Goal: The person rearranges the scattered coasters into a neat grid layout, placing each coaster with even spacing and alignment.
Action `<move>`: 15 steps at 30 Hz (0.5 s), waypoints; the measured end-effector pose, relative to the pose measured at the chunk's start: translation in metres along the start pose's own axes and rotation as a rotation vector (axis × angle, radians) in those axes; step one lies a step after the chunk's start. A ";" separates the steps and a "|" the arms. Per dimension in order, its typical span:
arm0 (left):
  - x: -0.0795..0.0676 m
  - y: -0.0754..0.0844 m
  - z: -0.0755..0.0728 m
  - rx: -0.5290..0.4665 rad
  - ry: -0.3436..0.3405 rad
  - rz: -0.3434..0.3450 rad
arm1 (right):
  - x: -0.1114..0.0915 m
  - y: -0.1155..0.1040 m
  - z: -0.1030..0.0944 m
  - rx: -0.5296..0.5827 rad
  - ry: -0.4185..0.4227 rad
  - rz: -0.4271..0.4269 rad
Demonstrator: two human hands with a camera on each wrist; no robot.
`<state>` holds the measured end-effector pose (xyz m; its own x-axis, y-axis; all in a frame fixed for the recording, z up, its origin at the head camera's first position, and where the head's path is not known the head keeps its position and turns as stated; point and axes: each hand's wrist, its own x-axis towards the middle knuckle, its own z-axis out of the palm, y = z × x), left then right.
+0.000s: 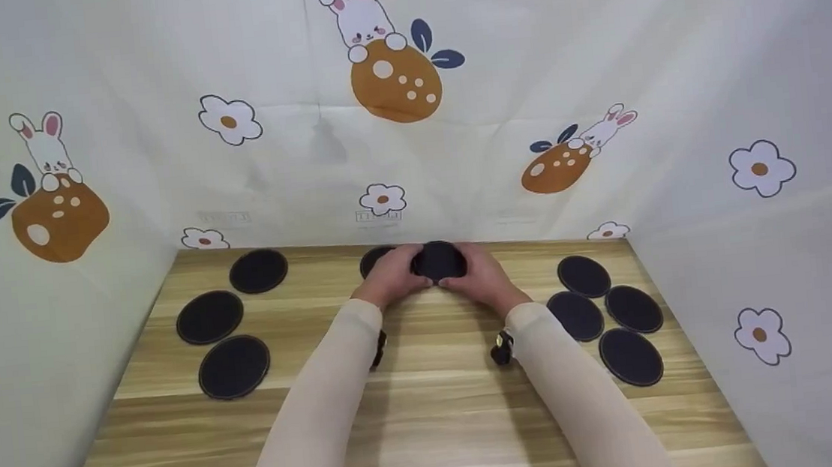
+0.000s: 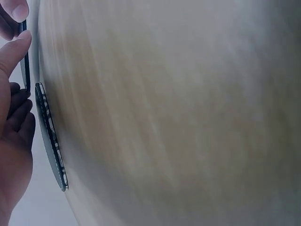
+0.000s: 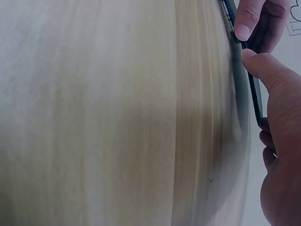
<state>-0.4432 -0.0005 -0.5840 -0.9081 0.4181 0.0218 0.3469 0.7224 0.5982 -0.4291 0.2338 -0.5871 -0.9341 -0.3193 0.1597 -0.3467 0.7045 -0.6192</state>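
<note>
Near the back of the table, both hands hold one round black coaster (image 1: 439, 261) by its opposite edges. My left hand (image 1: 395, 274) grips its left side and my right hand (image 1: 481, 274) its right side, thumbs along the near rim. Seen edge-on in the left wrist view, the held coaster (image 2: 26, 66) is a thin dark strip raised off the wood. Just left of it lies a second coaster (image 1: 373, 258), partly hidden by the left hand. The right wrist view shows the held coaster (image 3: 255, 96) between the thumb and fingers of the right hand (image 3: 284, 113).
On the wooden table (image 1: 440, 427), three more coasters (image 1: 234, 367) lie at the left. Several others (image 1: 631, 357) lie grouped at the right. A pale cloth (image 1: 290, 169) printed with rabbits and flowers rises behind and along both sides.
</note>
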 end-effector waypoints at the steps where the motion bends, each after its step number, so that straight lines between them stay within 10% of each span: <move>1: 0.000 0.000 0.000 0.002 -0.003 -0.002 | 0.000 0.000 0.000 -0.003 -0.002 0.004; 15: 0.001 -0.001 0.001 0.046 -0.004 0.022 | 0.003 0.003 0.003 0.031 -0.019 0.009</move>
<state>-0.4440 0.0002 -0.5856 -0.8991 0.4367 0.0310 0.3774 0.7373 0.5604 -0.4329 0.2333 -0.5911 -0.9353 -0.3252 0.1395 -0.3352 0.6879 -0.6438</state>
